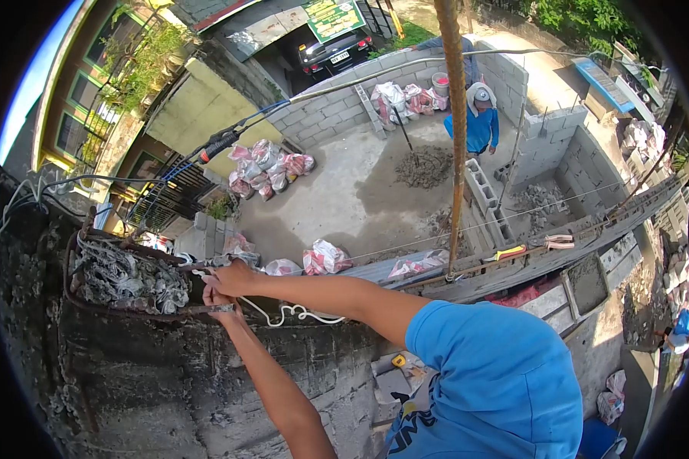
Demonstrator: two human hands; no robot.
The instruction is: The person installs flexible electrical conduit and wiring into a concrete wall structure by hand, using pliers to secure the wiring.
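Both my arms reach left to the top of a rough concrete wall (207, 382). There a bundle of grey tie wire (126, 279) sits inside rusty rebar (92, 302). My right hand (236, 278) is the upper one and is closed on a thin white cord (298, 312) at the rebar. Just under it, my left hand (216, 300) pinches the same cord against a bar. The cord's loose end trails right along the wall top. My blue sleeve (497, 382) fills the lower right.
A rusty vertical bar (456, 138) rises in front of me. Far below, a person in a blue shirt (480, 122) stands beside a mortar pile (425, 166) among block walls (337, 107), filled sacks (272, 168) and a parked car (335, 49). Power cables (222, 143) run at the left.
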